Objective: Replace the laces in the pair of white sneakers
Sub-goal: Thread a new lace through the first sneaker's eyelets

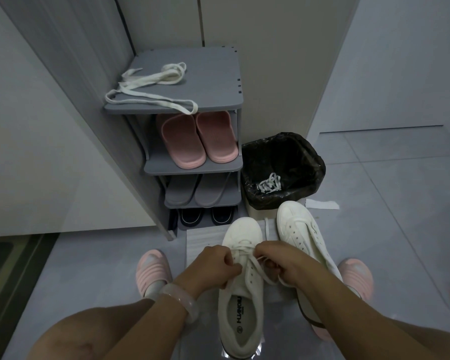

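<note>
The near sneaker (240, 287) stands on the floor between the person's feet, beside the second sneaker (303, 237). The left hand (213, 266) and right hand (281, 263) each curl their fingers and pinch its lace (260, 268). Loose laces (151, 87) lie on the shoe rack (218, 74).

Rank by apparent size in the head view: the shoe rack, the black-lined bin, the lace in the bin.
1. Shoe rack
2. Black-lined bin
3. Lace in the bin
The gaps are plain.
</note>
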A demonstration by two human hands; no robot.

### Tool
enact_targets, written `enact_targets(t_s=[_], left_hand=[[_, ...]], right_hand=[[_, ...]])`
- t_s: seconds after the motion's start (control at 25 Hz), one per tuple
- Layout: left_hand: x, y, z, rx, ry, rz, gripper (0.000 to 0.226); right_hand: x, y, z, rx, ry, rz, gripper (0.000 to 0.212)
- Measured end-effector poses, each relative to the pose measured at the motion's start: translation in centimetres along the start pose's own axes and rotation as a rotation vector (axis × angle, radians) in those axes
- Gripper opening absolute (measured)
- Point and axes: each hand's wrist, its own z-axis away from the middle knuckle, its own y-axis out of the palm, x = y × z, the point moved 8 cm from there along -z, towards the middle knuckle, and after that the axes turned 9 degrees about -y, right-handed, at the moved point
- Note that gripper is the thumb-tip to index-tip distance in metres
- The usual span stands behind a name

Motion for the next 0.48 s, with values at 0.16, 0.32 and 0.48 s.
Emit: enact_targets(t_s=[0.16,0.32,0.48], left_hand=[[0.3,-0.2,0.0,0.043,-0.035,0.077,0.021],[0.4,-0.3,-0.1,0.053,-0.032,0.058,0.022],[0.3,-0.3,-0.2,0.056,-0.029,0.064,0.021]], right_hand=[[2.3,-0.5,0.0,0.021,-0.288,0.339,0.023],[4.5,1.0,0.7,0.014,-0.658,1.006,0.015],[3.1,1.6,0.9,0.087,-0.633,1.084,0.01]])
